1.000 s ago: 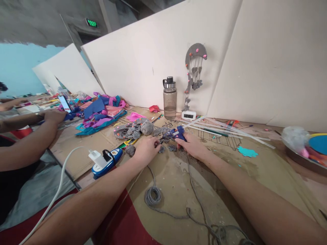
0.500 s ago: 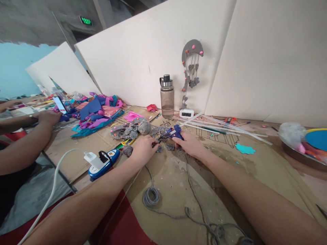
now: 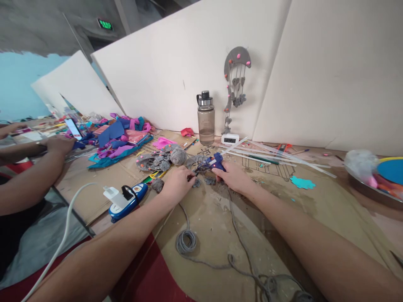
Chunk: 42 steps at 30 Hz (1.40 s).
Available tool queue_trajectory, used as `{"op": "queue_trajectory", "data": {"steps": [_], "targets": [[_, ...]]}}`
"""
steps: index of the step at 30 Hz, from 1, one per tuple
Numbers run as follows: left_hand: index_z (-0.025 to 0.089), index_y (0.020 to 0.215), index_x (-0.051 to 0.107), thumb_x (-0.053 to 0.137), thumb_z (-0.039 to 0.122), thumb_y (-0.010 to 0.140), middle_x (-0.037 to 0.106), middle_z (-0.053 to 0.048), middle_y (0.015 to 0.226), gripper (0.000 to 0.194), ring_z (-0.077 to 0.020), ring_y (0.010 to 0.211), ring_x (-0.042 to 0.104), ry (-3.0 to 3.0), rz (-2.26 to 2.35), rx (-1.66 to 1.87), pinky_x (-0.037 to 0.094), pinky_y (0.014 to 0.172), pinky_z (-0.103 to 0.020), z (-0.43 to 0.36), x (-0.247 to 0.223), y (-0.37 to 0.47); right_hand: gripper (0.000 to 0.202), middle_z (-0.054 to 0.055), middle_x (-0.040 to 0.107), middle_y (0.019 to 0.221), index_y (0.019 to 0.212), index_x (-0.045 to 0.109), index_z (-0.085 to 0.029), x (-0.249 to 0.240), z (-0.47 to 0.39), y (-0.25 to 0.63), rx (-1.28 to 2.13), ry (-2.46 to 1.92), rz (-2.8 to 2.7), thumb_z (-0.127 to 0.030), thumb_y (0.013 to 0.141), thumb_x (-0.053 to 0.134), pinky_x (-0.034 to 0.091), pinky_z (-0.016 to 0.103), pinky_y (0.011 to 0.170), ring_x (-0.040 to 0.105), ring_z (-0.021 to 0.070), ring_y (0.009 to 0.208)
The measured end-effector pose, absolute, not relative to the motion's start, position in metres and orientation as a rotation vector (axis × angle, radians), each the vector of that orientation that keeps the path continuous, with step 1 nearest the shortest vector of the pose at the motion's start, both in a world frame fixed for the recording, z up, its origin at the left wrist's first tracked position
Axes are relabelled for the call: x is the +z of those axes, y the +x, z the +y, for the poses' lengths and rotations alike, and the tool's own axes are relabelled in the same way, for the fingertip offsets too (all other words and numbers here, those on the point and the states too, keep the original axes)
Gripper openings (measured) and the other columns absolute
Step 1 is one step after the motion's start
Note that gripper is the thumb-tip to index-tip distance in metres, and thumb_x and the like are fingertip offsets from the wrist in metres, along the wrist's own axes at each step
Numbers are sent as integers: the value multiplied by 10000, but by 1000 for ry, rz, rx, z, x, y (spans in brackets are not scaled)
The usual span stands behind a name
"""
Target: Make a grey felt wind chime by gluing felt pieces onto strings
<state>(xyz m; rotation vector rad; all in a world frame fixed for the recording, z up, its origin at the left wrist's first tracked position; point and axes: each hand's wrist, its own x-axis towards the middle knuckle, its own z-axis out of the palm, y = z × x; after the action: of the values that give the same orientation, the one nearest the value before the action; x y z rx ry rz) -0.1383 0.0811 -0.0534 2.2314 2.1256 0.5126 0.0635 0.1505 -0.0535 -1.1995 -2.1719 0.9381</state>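
My right hand [image 3: 231, 174] is closed around the handle of a blue hot glue gun [image 3: 216, 162], whose nozzle points left. A glue stick [image 3: 234, 145] juts from its back end. Close to the nozzle, my left hand [image 3: 179, 181] has its fingers pinched together; whatever they hold is too small and hidden to name. Small grey felt pieces [image 3: 209, 180] lie on the cardboard between the hands. A ball of grey yarn [image 3: 178, 156] sits just beyond my left hand, beside grey felt pieces with pink and orange dots [image 3: 147, 161]. Grey cord [image 3: 186, 242] runs in coils below my hands.
A water bottle [image 3: 206, 121] and a small white clock [image 3: 230, 139] stand against the white board. Loose glue sticks [image 3: 283, 158] lie right of them. A blue power strip [image 3: 129, 203] is at left, near another person's arm [image 3: 37, 178]. At right sits a metal bowl [image 3: 371, 191].
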Motion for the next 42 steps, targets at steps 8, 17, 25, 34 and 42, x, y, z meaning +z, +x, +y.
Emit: {"op": "queue_trajectory", "data": {"steps": [8,17,25,34,42], "targets": [[199,890,741,544,305,844,693,-56,925,228,-190,876,634,2222,2144,499,478,841,-281,80,-52,-138,208,-2,631,684,836,519,-189,-65,158,66,1129,-1155,-2054,-384,884,464,339,208,426,463,81,464],[198,898,745,549,307,844,694,-60,914,231,-190,862,638,2234,2162,481,483,830,-284,81,-52,-137,222,8,645,682,827,528,-188,-64,160,65,1052,-1214,-2128,-396,878,470,323,217,425,448,77,438],[198,902,743,548,304,843,693,-65,918,230,-194,883,640,2241,2154,476,480,851,-292,82,-54,-139,213,12,634,675,786,535,-184,-59,155,63,1056,-1219,-2075,-373,870,484,329,196,424,446,70,450],[192,891,745,531,300,849,696,-76,931,243,-195,898,642,2214,2143,463,482,854,-285,81,-50,-137,127,-9,597,676,889,502,-191,-50,163,87,1279,-1192,-1730,-314,887,469,352,168,349,421,72,446],[196,887,745,532,319,849,696,-77,937,249,-208,909,643,2201,2140,490,486,868,-304,82,-53,-138,118,-1,597,677,878,495,-179,-47,174,108,1253,-1324,-1844,-296,895,485,342,152,330,414,57,433]]}}
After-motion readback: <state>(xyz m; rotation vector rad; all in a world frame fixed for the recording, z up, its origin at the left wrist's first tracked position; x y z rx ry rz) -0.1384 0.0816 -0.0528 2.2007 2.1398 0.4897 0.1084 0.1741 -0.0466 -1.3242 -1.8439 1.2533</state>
